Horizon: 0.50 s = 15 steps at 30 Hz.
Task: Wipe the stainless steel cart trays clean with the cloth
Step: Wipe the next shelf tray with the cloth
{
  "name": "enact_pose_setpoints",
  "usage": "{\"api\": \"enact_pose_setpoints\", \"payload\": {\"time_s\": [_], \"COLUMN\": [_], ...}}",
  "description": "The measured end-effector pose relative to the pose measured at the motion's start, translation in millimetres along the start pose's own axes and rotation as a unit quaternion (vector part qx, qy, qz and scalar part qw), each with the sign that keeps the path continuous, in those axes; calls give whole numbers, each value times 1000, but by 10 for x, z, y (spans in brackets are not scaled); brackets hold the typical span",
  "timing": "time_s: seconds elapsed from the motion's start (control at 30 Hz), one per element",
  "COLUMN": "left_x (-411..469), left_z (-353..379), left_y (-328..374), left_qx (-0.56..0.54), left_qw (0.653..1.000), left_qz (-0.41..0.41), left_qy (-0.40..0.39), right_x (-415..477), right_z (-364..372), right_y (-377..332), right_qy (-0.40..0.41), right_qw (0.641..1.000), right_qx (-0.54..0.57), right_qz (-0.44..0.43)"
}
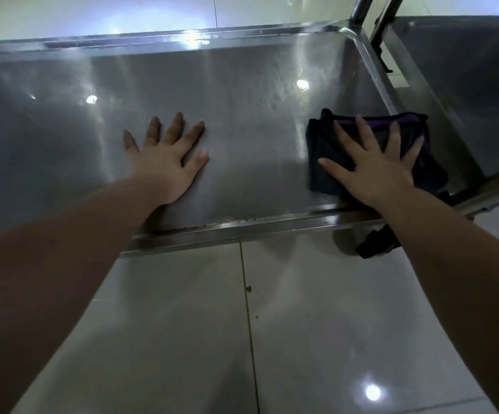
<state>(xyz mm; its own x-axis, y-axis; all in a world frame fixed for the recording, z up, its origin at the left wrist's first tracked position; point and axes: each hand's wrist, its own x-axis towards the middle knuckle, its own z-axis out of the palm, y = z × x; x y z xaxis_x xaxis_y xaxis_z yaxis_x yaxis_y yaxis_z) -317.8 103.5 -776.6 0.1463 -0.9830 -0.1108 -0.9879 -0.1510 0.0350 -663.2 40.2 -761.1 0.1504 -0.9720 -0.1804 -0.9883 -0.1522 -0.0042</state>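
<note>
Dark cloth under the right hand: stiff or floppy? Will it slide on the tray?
Probably floppy: the cloth lies folded with rumpled edges. Likely slides easily under the flat right hand, since the tray looks smooth and glossy.

This looks like a catering or service area more than a home. A broad stainless steel cart tray (pixel 242 138) with raised rims stands before me, and steel posts (pixel 361 7) rise at its far corner. Underfoot, glossy pale floor tiles (pixel 167 324) carry a bright glare spot (pixel 372 392).
</note>
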Motion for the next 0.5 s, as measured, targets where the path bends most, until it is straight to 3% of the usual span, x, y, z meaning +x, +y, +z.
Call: {"api": "enact_pose_setpoints", "payload": {"time_s": [0.2, 0.27, 0.37, 0.5], "left_x": [-26, -26, -20, -29], "left_z": [43, 63, 60, 72], "left_y": [-17, -45, -64, -21], "left_qx": [-11, -17, -24, -29], "left_qw": [1000, 1000, 1000, 999], "left_qz": [-1, -1, 0, -3], "left_qy": [22, 21, 18, 27], "right_x": [-382, -393, -257, -147], "right_z": [181, 181, 118, -41], "right_y": [-1253, -1384, -820, 142], "right_qy": [-1, -6, 12, -25], "right_qw": [995, 992, 993, 1000], "right_qx": [-6, -5, -26, -9], "right_qz": [-101, -124, -117, 14]}}
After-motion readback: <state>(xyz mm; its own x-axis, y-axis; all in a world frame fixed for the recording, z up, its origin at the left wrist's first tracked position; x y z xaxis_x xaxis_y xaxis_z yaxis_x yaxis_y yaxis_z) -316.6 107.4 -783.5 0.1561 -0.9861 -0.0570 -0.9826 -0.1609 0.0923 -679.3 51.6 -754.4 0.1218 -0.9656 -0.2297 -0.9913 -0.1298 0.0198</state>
